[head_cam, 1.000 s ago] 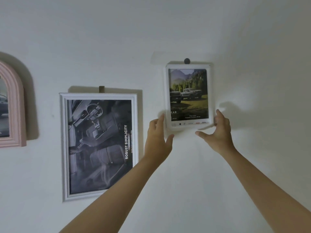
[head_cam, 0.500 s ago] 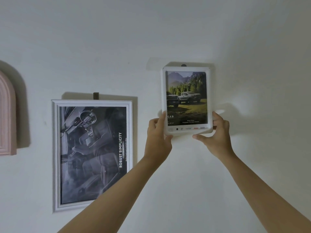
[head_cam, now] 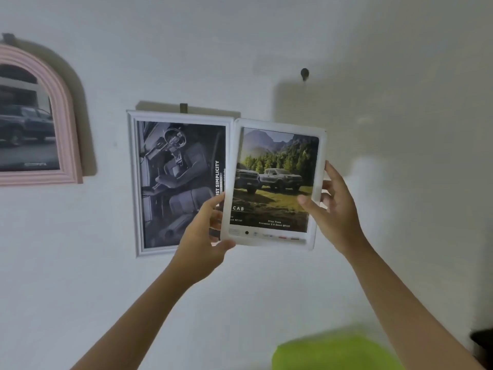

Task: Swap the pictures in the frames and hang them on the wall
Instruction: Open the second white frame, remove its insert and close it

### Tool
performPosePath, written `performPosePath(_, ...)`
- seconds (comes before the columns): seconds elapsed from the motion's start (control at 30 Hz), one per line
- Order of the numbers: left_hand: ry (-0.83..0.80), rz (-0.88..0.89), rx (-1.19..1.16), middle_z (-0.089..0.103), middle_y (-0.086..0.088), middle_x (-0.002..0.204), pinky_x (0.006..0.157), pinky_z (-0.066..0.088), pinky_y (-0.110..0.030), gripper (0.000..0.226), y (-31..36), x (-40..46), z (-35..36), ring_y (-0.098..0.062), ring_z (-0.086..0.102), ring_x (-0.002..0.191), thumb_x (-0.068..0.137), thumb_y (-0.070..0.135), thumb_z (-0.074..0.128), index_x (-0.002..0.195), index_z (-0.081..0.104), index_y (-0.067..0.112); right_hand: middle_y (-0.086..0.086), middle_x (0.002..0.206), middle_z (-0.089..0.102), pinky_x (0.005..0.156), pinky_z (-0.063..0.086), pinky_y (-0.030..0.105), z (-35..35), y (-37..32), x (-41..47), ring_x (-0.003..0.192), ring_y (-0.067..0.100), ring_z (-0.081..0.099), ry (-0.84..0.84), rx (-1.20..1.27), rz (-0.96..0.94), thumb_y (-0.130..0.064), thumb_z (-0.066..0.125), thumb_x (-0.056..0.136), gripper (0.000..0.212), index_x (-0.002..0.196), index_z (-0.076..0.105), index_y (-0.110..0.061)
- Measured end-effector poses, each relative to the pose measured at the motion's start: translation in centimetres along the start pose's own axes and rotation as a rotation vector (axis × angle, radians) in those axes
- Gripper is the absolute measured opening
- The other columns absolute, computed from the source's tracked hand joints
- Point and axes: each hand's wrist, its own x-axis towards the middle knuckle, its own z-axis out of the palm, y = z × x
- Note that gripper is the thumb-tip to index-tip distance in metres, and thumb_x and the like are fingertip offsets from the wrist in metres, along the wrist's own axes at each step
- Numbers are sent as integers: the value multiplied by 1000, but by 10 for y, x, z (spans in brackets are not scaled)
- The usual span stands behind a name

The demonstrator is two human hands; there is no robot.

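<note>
Altogether three frames show: a pink arched frame (head_cam: pixel 68 124) and a white frame (head_cam: pixel 132 182) hang on the wall (head_cam: pixel 400 129), while a white truck-picture frame (head_cam: pixel 277 182) is off its hook (head_cam: pixel 304 73). Left hand (head_cam: pixel 205 233) and right hand (head_cam: pixel 333 204) each grip one side of it.

We've got a white frame (head_cam: pixel 318 188) with a green forest and grey-silver trucks picture, and a white frame (head_cam: pixel 132 182) with a black-and-white car interior. Arched frame (head_cam: pixel 64 108) is pale pink, wall (head_cam: pixel 400 156) off-white, plus something lime green (head_cam: pixel 333 353).
</note>
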Motion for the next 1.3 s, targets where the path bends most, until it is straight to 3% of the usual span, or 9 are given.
performPosePath(0.17, -90, -113, 35, 58, 9, 94, 66, 49, -14, 81, -36, -95, -40, -1, 55, 85, 79, 1, 68, 140, 29, 38, -1, 131, 55, 87, 48, 13, 58, -17, -90, 110, 0, 57, 3, 112, 71, -12, 56, 93, 60, 144, 28, -28)
performPosePath(0.27, -162, -221, 18, 60, 9, 98, 67, 47, -12, 83, -63, -153, -58, -3, 54, 86, 81, 0, 66, 143, 26, 37, -10, 150, 30, 98, 32, 3, 93, -13, -145, 125, -17, 36, -13, 130, 170, -11, 47, 96, 56, 147, 24, -12)
performPosePath(0.37, -219, -341, 31, 59, 9, 102, 69, 45, -11, 82, -90, -207, -75, 1, 52, 87, 83, 2, 64, 144, 23, 38, -19, 147, 26, 102, 26, 2, 122, -11, -195, 128, -19, 29, -56, 158, 279, -21, 46, 97, 51, 144, 26, -23)
performPosePath(0.53, -301, -499, -5, 54, 12, 97, 70, 45, -13, 82, -116, -280, -95, 5, 49, 81, 83, 0, 63, 141, 20, 40, -19, 143, 37, 95, 36, 4, 157, -17, -264, 121, -17, 42, -51, 186, 452, -9, 44, 98, 45, 136, 34, -31)
performPosePath(0.77, -379, -704, 9, 53, 9, 113, 84, 48, -20, 84, -135, -341, -108, 2, 51, 96, 82, 8, 67, 147, 17, 26, -26, 92, 57, 63, 48, 18, 189, -38, -323, 82, 0, 60, -15, 87, 555, -6, 51, 95, 43, 137, 47, -14)
performPosePath(0.93, -219, -677, 51, 44, 5, 128, 99, 42, -30, 75, -126, -339, -108, -5, 45, 113, 84, 23, 67, 145, 25, 21, -18, 64, 59, 49, 38, 8, 205, -49, -359, 52, -3, 51, -44, 40, 567, -9, 57, 92, 43, 133, 49, -16)
performPosePath(1.1, -170, -564, -145, 53, 15, 123, 86, 46, -14, 52, -90, -314, -103, 3, 53, 110, 87, 23, 62, 133, 42, 37, -7, 114, 68, 82, 52, 23, 225, -60, -392, 93, 2, 65, -75, 3, 574, -14, 62, 90, 42, 124, 52, -37)
performPosePath(1.17, -199, -554, -199, 53, 17, 122, 85, 50, -16, 49, -80, -307, -101, 7, 55, 105, 88, 22, 61, 129, 43, 43, -20, 119, 63, 91, 51, 29, 231, -64, -401, 105, 5, 64, -83, -9, 564, -14, 63, 89, 41, 123, 54, -36)
performPosePath(1.3, -201, -552, -183, 51, 12, 124, 77, 50, -14, 42, -76, -302, -100, 11, 56, 94, 90, 19, 58, 126, 51, 40, -29, 116, 61, 88, 49, 18, 241, -72, -414, 106, 1, 62, -114, 1, 534, -14, 62, 89, 39, 127, 56, -24)
